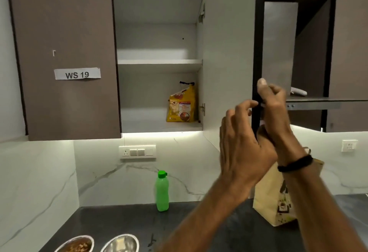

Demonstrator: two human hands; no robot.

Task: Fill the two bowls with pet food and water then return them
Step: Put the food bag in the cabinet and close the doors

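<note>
Standing on 1 counter (pixel 119 221): 2 bowls (pixel 75 244) (pixel 121 243), 1 bottle (pixel 162 192), 1 bag (pixel 274 202).

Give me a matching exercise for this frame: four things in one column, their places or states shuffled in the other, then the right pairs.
Things:
1. pet food bag
2. green bottle
3. left bowl
4. paper bag

Places or states:
A. upright on the counter, capped
B. holds brown food
C. partly hidden behind the forearms
D. on the lower cabinet shelf

Pairs: 1-D, 2-A, 3-B, 4-C
</note>
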